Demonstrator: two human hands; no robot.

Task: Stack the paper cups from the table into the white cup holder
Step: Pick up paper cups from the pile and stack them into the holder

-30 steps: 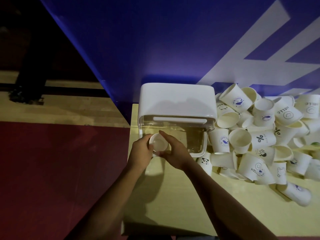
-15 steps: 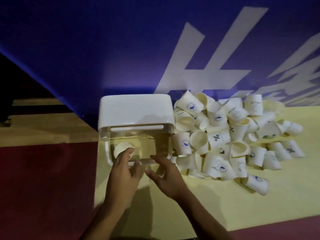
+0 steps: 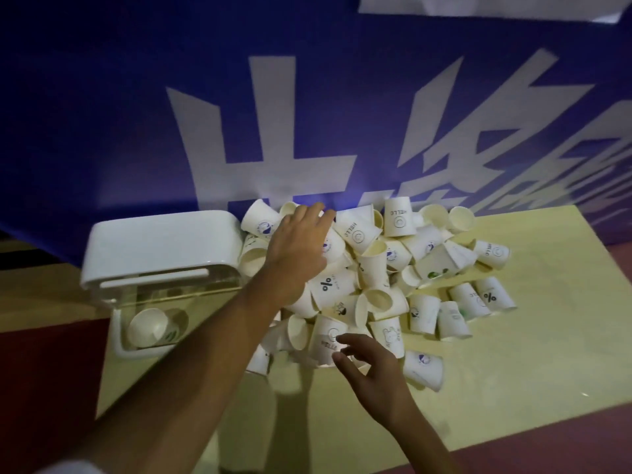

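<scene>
now both hands have left the white cup holder [image 3: 160, 248], one cup [image 3: 148, 326] lying inside; at its 3 o'clock the left hand [image 3: 297, 241] spreads open over the cup pile [image 3: 393, 285], right hand [image 3: 372, 367] loose and empty: next pick.

- The left hand [image 3: 297, 244] has left the cup holder [image 3: 164, 244] and now stretches across the pile of cups [image 3: 398, 222], its fingers spread over cups at the far side.
- The right hand [image 3: 371, 367] has also moved off the holder to the pile's near edge, its fingers loose beside a HELLO cup [image 3: 328, 340].
- The single cup [image 3: 148, 326], held at the opening a second ago, now lies inside the holder, released.
</scene>
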